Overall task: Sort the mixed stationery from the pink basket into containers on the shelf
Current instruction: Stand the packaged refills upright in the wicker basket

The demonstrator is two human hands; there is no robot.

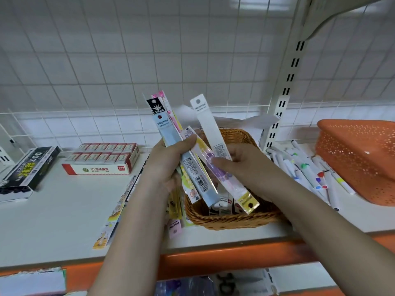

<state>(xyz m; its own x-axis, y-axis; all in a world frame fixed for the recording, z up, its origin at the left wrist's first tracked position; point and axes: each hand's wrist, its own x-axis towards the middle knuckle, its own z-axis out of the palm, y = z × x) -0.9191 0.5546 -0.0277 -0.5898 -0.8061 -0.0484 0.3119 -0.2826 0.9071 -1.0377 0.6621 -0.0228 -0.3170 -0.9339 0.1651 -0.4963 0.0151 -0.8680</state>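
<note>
My left hand (168,159) grips a fanned bundle of long flat pen packets (171,133), among them a light blue one and a black-topped one, held upright above the shelf. My right hand (241,161) pinches a white packet (210,127) standing upright, and its fingers also touch a clear packet with a purple pen (215,167). Both hands hover over a brown wicker basket (230,221) that holds more packets. No pink basket is in view.
On the white shelf (64,210) sit a red eraser box (102,159), a black 007 box (30,167), loose packets (115,210) at left, white markers (307,169) and an orange perforated basket (361,157) at right. A slotted upright (284,97) stands behind.
</note>
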